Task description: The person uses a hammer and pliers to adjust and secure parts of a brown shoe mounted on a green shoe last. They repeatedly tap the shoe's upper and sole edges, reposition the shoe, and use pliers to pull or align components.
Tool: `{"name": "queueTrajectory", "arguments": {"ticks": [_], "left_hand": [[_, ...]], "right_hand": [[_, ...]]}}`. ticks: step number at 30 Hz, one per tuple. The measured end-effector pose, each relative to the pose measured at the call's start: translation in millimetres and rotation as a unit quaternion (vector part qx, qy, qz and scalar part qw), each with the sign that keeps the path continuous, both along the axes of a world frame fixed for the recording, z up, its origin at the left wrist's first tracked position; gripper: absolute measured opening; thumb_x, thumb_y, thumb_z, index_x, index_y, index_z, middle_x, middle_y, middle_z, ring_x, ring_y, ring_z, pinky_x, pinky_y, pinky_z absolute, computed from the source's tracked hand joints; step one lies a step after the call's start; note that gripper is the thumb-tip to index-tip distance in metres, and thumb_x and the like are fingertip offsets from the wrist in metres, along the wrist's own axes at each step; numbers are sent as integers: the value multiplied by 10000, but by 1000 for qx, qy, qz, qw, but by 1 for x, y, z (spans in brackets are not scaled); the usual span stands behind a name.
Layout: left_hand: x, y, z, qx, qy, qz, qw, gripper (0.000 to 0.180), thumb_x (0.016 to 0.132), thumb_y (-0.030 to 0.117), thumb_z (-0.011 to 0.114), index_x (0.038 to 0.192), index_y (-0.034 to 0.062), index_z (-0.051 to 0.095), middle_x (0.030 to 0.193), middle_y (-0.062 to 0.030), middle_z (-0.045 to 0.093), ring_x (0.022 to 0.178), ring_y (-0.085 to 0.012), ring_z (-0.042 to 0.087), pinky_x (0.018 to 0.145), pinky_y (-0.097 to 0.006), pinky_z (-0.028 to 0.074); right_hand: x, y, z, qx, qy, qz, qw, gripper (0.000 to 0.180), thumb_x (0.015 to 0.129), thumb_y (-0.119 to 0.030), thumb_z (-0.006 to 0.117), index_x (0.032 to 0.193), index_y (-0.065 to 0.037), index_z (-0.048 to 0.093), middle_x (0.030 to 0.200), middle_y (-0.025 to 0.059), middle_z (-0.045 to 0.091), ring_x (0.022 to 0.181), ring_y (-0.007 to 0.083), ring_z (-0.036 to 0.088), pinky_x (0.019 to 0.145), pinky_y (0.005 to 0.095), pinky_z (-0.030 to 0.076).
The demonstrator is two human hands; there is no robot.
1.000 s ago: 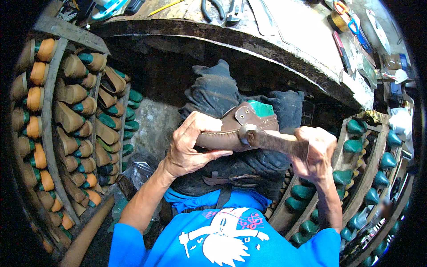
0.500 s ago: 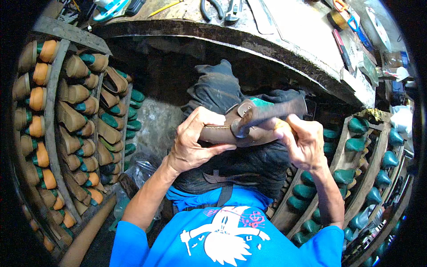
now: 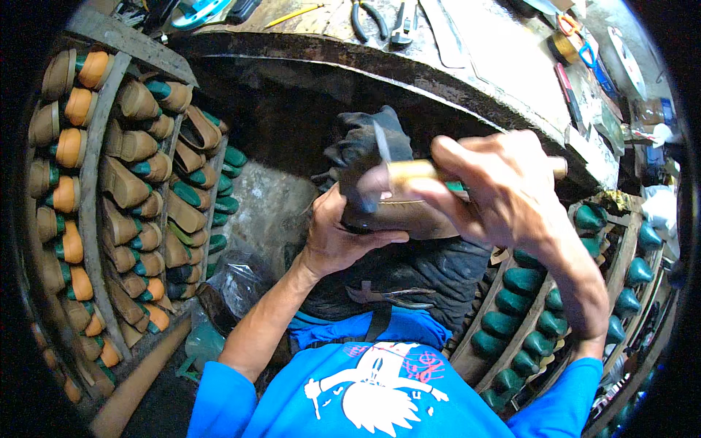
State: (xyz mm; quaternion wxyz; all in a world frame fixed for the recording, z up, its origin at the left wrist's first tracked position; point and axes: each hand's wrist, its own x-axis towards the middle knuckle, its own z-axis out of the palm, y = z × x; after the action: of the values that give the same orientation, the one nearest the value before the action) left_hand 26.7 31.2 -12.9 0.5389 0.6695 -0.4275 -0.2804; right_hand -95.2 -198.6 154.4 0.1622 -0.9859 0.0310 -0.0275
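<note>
My left hand [image 3: 332, 237] holds a brown leather shoe [image 3: 418, 217] over my lap, thumb along its near side and fingers toward its far side. A pale seam runs along the shoe, and a bit of green shows behind my right fingers. My right hand [image 3: 507, 191] is wrapped round the wooden handle of a hammer [image 3: 410, 172]. Its head is blurred by motion over the left end of the shoe, near my left fingers; I cannot tell whether it touches the leather. My right hand hides much of the shoe's right end.
A dark metal pincer-like tool [image 3: 369, 293] lies on my lap. Wooden racks [image 3: 93, 153] of brown shoes stand at left, and green shoe lasts [image 3: 523, 279] fill racks at right. Ahead, the workbench [image 3: 504, 66] bears pliers [image 3: 367, 20], an adjustable wrench [image 3: 404, 25] and scissors [image 3: 577, 36].
My right hand has risen and turned, swinging the hammer so that its handle now points across to the right and its head lies farther left. My left hand still grips the shoe.
</note>
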Motion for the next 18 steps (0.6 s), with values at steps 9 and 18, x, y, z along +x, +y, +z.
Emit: {"name": "queueTrajectory", "arguments": {"ticks": [9,18], "left_hand": [[4,8,8,-5,-40,24,999,843,739,379,1111,1376,2,708,1243,-167,804,1151,-305,802,987,-427,634],[5,8,-4,-109,-5,-14,994,657,721,202,1118,1193,66,682,1174,-121,779,1098,-278,791,985,-403,633]], "right_hand": [[10,2,3,-31,20,-1,999,470,1052,-503,808,921,-100,603,682,123,614,569,389,638,542,488,491],[-101,25,-48,49,-2,-248,968,272,1020,-316,819,999,-45,839,773,145,731,631,307,701,618,400,533]]}}
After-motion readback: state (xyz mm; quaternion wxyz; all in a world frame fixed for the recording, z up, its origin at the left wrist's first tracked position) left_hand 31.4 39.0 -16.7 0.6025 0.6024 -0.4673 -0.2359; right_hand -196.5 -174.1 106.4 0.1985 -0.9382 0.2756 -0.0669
